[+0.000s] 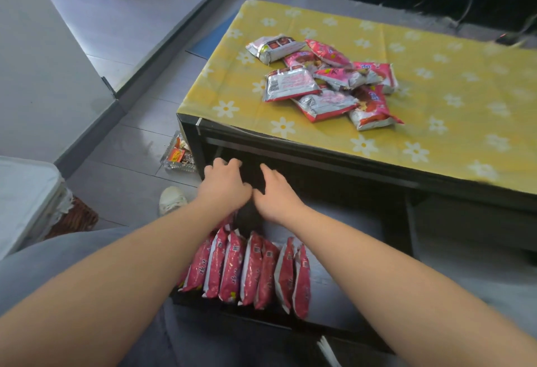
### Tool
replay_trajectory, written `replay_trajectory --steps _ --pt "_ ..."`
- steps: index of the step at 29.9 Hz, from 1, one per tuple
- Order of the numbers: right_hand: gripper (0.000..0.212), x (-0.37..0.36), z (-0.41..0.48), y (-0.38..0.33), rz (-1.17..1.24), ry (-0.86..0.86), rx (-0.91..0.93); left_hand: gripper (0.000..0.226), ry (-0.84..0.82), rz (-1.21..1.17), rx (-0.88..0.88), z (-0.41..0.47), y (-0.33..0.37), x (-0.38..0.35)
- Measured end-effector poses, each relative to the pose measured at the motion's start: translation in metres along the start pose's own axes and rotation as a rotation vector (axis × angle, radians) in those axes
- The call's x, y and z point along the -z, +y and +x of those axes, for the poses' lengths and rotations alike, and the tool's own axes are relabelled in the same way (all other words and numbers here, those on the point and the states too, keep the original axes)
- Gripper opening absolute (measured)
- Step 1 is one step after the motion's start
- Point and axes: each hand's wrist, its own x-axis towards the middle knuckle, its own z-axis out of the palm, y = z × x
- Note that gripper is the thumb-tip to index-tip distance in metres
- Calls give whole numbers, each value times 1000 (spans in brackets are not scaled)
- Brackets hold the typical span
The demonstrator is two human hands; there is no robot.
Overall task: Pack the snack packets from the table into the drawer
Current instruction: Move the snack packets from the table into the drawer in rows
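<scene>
Your hands meet over the open drawer [255, 316], close under the dark front edge of the table [334, 160]. Your left hand [223, 183] has its fingers bent down at the knuckles; I cannot tell whether they grip anything. Your right hand [276, 192], just beside it, lies loose with the fingers stretched forward and nothing visible in it. Below your forearms, a row of red packets [247, 268] stands on edge in the drawer. The loose pile of packets [325, 82] lies on the yellow flowered tablecloth [450, 82], well apart from your hands. On the floor to your left are a glass dish [177, 154] against the table's corner, a white shoe [173, 199] and a wicker basket [74, 218].
</scene>
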Motion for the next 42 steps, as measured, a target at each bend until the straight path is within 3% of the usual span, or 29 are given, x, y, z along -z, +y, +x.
replay_trajectory --steps 12,21,26,32,42 --pt "62 139 -21 46 -309 290 173 51 145 -152 -325 7 95 0" --pt "68 223 31 100 -510 426 -78 60 165 19 -487 60 167 12" --pt "81 237 53 119 -427 351 -98 71 117 247 -556 97 191 20" --pt "78 239 70 128 -378 243 -89 75 66 528 -547 124 205 17" --pt "55 235 57 115 -377 491 -119 73 67 604 -568 92 192 -5"
